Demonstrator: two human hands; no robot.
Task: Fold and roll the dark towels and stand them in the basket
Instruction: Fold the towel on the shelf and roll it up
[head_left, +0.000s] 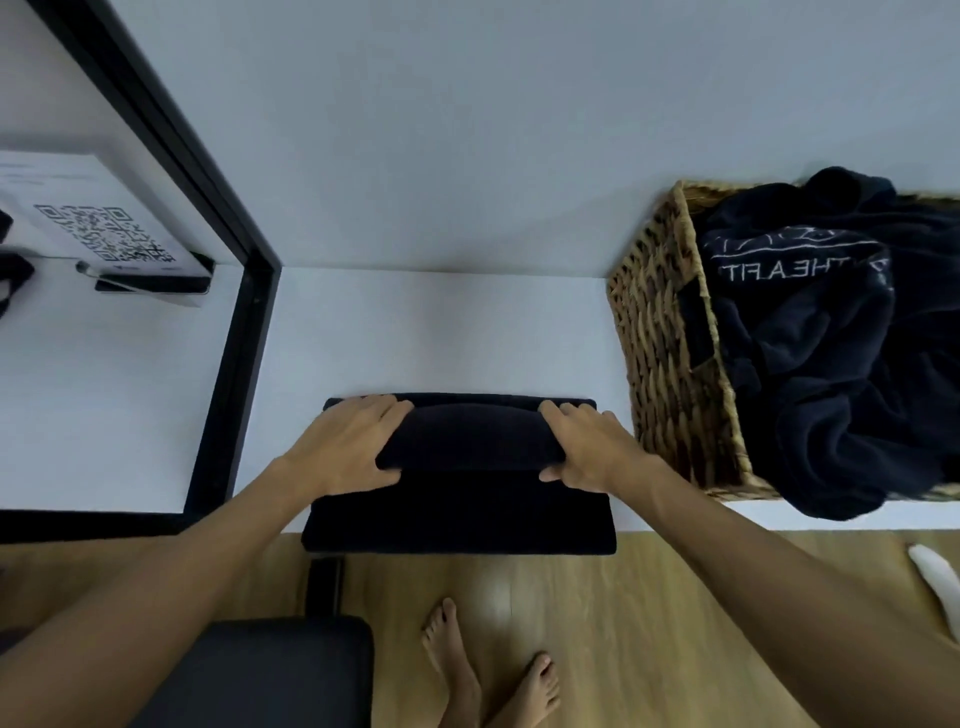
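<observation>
Towels in basket read "THEAFIT"; both hands grip towel roll.

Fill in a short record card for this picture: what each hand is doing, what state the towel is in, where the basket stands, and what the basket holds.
left hand: grips the left end of the roll
right hand: grips the right end of the roll
towel: dark, folded, partly rolled, near edge overhangs the table
basket: woven, on the table, right of the towel
basket contents: loose dark towels, unrolled, spilling over the rim
</observation>
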